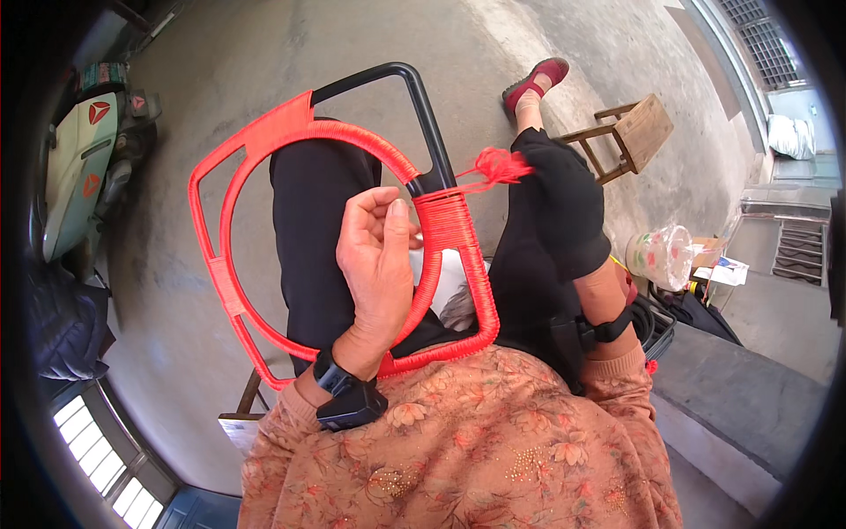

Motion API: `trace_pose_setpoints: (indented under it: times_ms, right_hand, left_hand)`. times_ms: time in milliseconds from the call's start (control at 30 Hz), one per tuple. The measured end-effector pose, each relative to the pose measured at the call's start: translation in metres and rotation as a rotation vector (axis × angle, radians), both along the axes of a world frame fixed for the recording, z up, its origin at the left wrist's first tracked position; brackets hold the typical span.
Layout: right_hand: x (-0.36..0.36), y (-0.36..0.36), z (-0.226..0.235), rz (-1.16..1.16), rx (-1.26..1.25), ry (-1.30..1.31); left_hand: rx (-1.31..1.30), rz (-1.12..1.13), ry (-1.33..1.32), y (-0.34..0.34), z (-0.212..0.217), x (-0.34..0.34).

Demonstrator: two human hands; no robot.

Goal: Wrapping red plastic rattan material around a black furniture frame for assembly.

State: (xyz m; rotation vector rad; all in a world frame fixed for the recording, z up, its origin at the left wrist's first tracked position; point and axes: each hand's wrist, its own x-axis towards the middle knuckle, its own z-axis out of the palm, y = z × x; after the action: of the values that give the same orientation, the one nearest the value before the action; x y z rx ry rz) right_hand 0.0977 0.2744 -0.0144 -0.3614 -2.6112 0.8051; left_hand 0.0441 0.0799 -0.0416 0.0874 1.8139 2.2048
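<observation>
A black metal frame (421,106), largely wound with bright red cord (448,225), lies over my lap; it has a ring inside an angular outer loop. My left hand (374,256) is in front of the ring's opening, beside its wrapped right side. Its fingers are curled with the thumb against them, and what they may hold is hidden. My right hand (564,207), in a black glove, is out to the right, closed at the loose red cord bundle (500,166). Strands run from that bundle to the wrapped corner. The glove hides the finger detail.
A small wooden stool (641,134) stands beyond my right foot in a red shoe (538,84). A clear plastic tub (661,256) is at right, by a grey ledge (731,379). At far left is a parked scooter (88,167), above a dark jacket (69,322).
</observation>
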Motion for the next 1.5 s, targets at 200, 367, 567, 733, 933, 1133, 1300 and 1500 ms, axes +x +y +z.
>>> trace_pose_setpoints:
  times_ms: [200,367,567,733,933,1133,1300,1500]
  right_hand:
    - [0.01,0.024,-0.014,0.192,-1.722,0.504]
    - [0.012,0.036,-0.023,0.196,-2.282,0.507]
    - [0.019,0.02,-0.062,-0.094,-1.295,0.026]
    - [0.039,0.048,-0.091,-0.236,-1.399,0.205]
    - [0.029,0.075,-0.088,-0.445,-1.056,0.463]
    - [-0.017,-0.006,-0.006,-0.162,0.155,0.258]
    - [-0.024,-0.049,0.019,0.479,0.402,0.218]
    - [-0.005,-0.038,0.003,0.012,-0.53,0.115]
  left_hand:
    - [0.063,-0.135,-0.24,0.001,-0.002,0.0]
    - [0.177,-0.219,-0.328,0.0,0.002,-0.001]
    - [0.268,-0.246,-0.393,0.001,-0.012,0.001]
    - [0.271,-0.27,-0.365,-0.001,-0.006,-0.003]
    - [0.165,-0.221,-0.339,0.005,-0.005,0.0]
    - [0.242,-0.136,-0.36,0.004,-0.003,-0.003]
    - [0.268,-0.103,-0.232,0.0,-0.001,-0.002]
    - [0.131,-0.074,-0.27,0.0,-0.009,-0.001]
